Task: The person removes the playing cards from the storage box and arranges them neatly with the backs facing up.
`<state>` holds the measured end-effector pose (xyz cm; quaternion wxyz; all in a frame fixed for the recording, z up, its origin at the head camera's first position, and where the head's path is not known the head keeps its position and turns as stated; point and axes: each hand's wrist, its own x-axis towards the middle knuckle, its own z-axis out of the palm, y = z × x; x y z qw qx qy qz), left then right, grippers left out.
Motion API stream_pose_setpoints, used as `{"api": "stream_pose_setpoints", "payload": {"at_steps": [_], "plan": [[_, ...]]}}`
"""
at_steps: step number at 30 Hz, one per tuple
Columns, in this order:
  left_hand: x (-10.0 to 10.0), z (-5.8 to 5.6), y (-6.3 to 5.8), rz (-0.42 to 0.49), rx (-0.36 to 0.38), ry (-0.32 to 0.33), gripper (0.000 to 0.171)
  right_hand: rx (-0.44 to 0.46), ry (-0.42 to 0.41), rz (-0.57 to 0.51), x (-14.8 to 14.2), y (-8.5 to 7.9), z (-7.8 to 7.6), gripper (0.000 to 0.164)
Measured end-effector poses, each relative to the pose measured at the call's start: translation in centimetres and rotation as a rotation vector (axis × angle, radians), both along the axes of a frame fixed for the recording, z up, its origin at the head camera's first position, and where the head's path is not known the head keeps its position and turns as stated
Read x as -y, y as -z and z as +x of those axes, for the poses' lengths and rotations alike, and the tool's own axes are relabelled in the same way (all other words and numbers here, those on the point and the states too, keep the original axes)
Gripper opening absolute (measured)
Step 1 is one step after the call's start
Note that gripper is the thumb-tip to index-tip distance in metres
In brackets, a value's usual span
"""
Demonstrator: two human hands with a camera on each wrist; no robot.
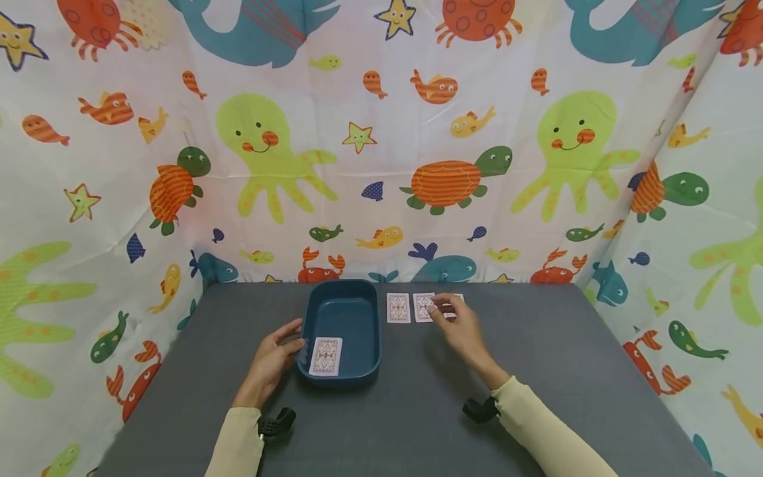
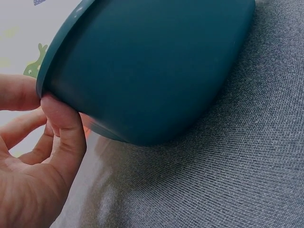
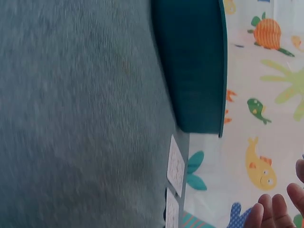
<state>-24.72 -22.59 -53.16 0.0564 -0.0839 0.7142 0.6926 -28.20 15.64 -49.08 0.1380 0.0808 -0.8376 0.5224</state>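
Observation:
A dark teal plastic bin [image 1: 372, 368] with rounded corners stands on the table. My left hand [image 1: 271, 364] grips its left side; in the left wrist view the thumb [image 2: 61, 116] presses just under the rim. Face-down playing cards [image 1: 326, 356] with a patterned back lie at the bin's near left corner. Right of the bin, three face-down cards form a row: a left card [image 1: 398, 308], a middle card [image 1: 424, 307] and a right card [image 1: 456, 297]. My right hand [image 1: 459, 328] hovers over the last two with loosely bent fingers, partly hiding the right one. Nothing shows between its fingers.
The grey cloth-covered table [image 1: 417, 430] reaches back to a white curtain [image 1: 381, 185] printed with sea animals, which also hangs at both sides. A black wrist device [image 1: 277, 422] sits at the left cuff, another black device [image 1: 479, 411] at the right.

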Motion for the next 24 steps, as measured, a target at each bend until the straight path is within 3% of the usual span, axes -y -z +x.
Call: {"api": "stream_pose_setpoints", "payload": {"at_steps": [9, 24], "plan": [[-0.1, 0.1, -0.3, 0.0, 0.009, 0.002, 0.051, -0.041, -0.115, -0.029, 1.9, 0.3, 1.6, 0.027], [0.0, 0.0, -0.2, 0.004, 0.005, 0.01, 0.051, -0.038, -0.216, -0.04, 5.6, -0.1, 3.4, 0.028]]}}
